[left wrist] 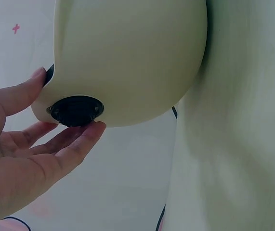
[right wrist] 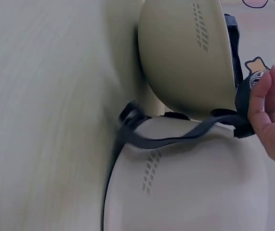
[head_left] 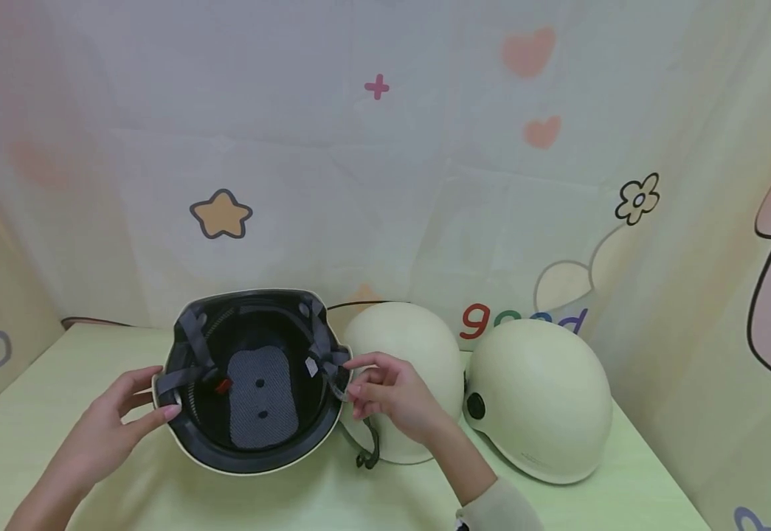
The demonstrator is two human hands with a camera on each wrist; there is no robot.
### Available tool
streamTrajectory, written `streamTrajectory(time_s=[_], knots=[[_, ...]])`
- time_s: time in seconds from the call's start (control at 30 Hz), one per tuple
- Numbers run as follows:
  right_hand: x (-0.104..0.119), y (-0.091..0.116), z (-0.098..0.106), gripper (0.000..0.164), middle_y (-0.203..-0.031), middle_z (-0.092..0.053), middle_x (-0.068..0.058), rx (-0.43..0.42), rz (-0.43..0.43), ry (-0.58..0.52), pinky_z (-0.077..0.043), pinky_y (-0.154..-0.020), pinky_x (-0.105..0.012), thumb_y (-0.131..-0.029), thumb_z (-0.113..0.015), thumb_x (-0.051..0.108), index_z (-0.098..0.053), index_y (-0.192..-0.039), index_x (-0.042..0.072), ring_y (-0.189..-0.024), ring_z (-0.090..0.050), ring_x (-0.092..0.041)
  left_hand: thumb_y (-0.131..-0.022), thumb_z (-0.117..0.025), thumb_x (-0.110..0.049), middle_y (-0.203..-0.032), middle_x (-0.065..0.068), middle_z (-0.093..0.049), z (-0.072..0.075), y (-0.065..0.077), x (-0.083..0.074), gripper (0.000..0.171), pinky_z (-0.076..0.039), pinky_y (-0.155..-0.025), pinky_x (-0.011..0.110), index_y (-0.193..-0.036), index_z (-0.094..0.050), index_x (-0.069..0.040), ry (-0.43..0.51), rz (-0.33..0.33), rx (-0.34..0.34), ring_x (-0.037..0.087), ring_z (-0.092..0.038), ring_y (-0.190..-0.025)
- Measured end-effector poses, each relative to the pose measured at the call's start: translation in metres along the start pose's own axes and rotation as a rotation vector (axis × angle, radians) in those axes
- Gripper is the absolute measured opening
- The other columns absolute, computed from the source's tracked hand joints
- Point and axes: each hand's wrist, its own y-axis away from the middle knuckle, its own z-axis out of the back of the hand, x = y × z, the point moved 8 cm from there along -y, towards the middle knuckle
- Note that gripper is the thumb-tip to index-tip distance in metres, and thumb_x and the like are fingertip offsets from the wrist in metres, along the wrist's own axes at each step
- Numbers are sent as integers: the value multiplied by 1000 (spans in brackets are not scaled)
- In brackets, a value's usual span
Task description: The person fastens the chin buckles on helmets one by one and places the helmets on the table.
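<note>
A cream helmet (head_left: 252,461) lies upside down on the table, its black lining and grey mesh pad (head_left: 262,402) facing up. My left hand (head_left: 109,424) grips its left rim, thumb at the inner edge and fingers outside by the round black fitting (left wrist: 77,109). At the opposite rim, my right hand (head_left: 395,394) pinches the dark chin strap (right wrist: 180,137) near a small padded part (right wrist: 243,98). The strap's loose end hangs down outside the helmet to a black buckle (head_left: 367,459). A red buckle piece (head_left: 223,386) shows inside on the left.
Two more cream helmets, a middle one (head_left: 418,339) and a right one (head_left: 544,405), sit dome up on the pale green table (head_left: 226,509). The middle one stands close beside the upturned helmet. A printed curtain (head_left: 292,147) hangs behind.
</note>
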Motion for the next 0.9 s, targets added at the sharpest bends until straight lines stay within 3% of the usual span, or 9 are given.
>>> streamTrajectory(time_s=[0.13,0.33,0.47,0.6,0.63,0.73,0.77,0.87,0.9], knots=[[-2,0,11,40,-80,-57,-9,-90,-75,37,-51,-59,-32,-88,-52,-5,-41,-126,-3,-58,-57,-18,-86,-65,-25,-127,26,-45,1,-2,-2,61,-43,-81,52,-132,-37,4,-15,-27,-7,43,-46,-111],[-2,-3,18,35,-81,-56,-6,-164,-54,335,-36,-42,-22,-83,-65,5,-54,-116,0,-52,-46,-12,-85,-67,-25,-128,24,-45,3,-4,-3,60,-46,-76,40,-131,-40,2,-57,-49,-8,41,-49,-109],[1,-3,16,37,-97,-56,-11,-186,7,474,-42,-53,-25,-80,-69,9,-57,-115,2,-68,-50,-13,-84,-67,-24,-129,24,-45,4,-5,-2,59,-47,-75,34,-131,-40,1,-75,-62,1,38,-51,-108],[1,-4,9,44,-108,-50,-13,-139,36,542,-43,-68,-27,-80,-70,9,-55,-120,2,-82,-49,-17,-84,-67,-23,-128,25,-44,6,-6,-1,59,-46,-72,27,-130,-40,2,-74,-70,18,41,-50,-108],[0,-4,7,46,-109,-49,-13,-129,35,556,-43,-68,-27,-80,-70,9,-54,-122,1,-82,-48,-17,-84,-67,-23,-128,26,-44,6,-7,-2,59,-46,-72,25,-130,-40,2,-68,-75,23,41,-50,-108],[-1,-4,5,49,-105,-47,-12,-123,31,600,-41,-65,-26,-79,-71,8,-52,-123,-1,-79,-46,-17,-83,-69,-21,-126,25,-46,8,-8,-4,58,-45,-69,19,-128,-42,2,-66,-103,19,19,-57,-101],[-1,-4,4,49,-102,-47,-11,-129,28,610,-41,-64,-25,-78,-71,7,-53,-123,-2,-78,-46,-16,-82,-69,-20,-125,25,-47,8,-9,-5,57,-45,-69,18,-128,-43,2,-69,-117,15,17,-58,-100],[1,-4,3,47,-97,-46,-10,-153,34,651,-41,-61,-24,-77,-72,6,-55,-120,-2,-75,-45,-15,-81,-70,-19,-122,25,-49,9,-11,-9,57,-47,-69,21,-127,-44,2,-77,-139,17,18,-59,-99],[2,-4,3,47,-95,-46,-9,-158,39,661,-40,-60,-24,-76,-73,5,-55,-119,-2,-75,-45,-15,-81,-70,-19,-121,25,-50,9,-11,-10,57,-47,-69,24,-127,-43,2,-80,-139,22,25,-58,-100]])
